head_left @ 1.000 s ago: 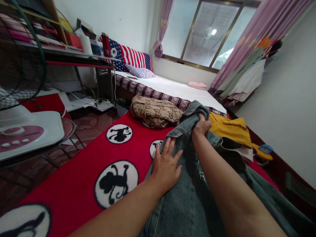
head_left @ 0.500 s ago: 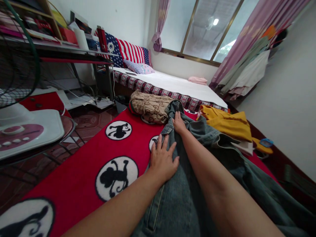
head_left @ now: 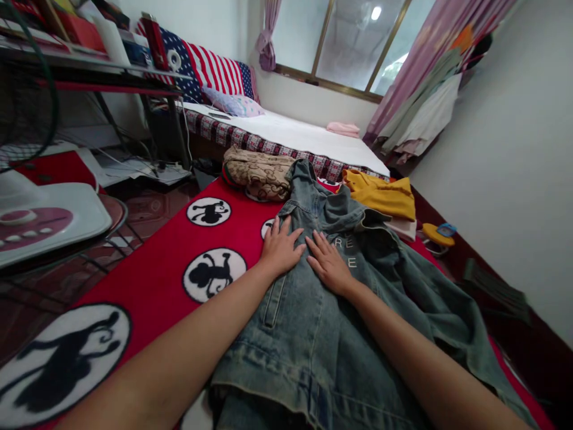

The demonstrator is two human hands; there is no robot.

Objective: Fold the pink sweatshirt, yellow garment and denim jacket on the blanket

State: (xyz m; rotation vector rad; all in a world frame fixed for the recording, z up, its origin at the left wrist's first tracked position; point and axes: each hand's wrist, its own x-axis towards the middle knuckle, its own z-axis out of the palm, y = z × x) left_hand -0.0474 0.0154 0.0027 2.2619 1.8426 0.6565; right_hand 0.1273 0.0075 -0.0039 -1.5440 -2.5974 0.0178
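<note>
The denim jacket (head_left: 290, 334) lies spread on the red blanket (head_left: 156, 269), its collar end toward the brown patterned bundle (head_left: 257, 173) and its lower hem toward the wearer.

Right hand (head_left: 329, 263): one second ago, its fingers were clenched on the raised collar; half a second ago, the hand lay on the fabric near the collar. It is now lower on the jacket, palm down, fingers extended and released, just beside the white lettering (head_left: 351, 252).

Left hand (head_left: 283, 246): it remains on the jacket near the left edge, fingers spread and released, above the slanted pocket (head_left: 274, 301).

Other changes: the collar, lifted one second ago, is now down next to the bundle. The lettering and the lower hem are now exposed to view. The yellow garment (head_left: 380, 194) remains folded beyond the jacket.
</note>
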